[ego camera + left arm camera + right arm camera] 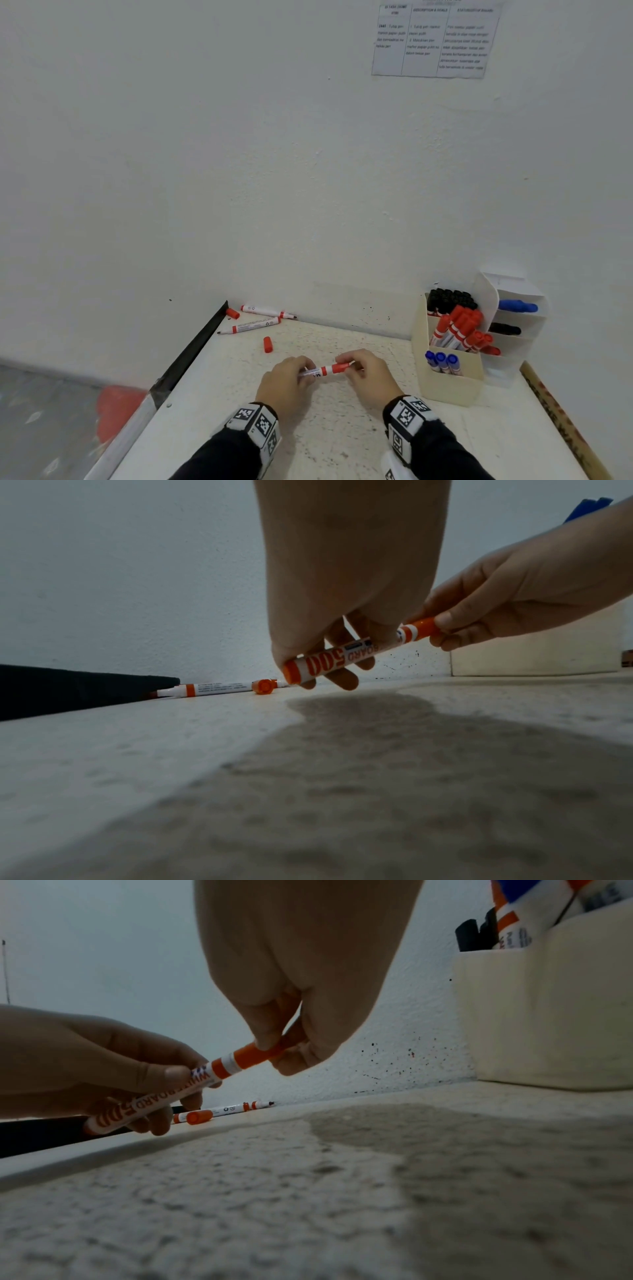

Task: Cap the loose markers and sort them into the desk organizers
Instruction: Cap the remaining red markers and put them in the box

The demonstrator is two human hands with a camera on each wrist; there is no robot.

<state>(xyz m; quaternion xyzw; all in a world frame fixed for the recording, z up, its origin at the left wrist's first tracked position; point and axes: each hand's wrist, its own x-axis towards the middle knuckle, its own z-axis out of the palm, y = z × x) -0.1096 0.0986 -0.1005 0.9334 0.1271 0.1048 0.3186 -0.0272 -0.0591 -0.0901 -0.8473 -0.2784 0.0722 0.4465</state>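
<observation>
Above the desk (342,428), both hands share one red marker (325,370).

From the head view, the left hand (286,385) curls round the barrel and the right hand (371,375) pinches the red cap (340,367), left of the cream organizer (448,383). In the left wrist view, two more markers lie by the wall. In the right wrist view, the cap looks seated, though fingers hide its tip.

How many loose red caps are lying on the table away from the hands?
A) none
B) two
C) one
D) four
B: one red cap lies in the far left corner by the wall, and a second red cap lies nearer, beside the two uncapped markers.
</observation>
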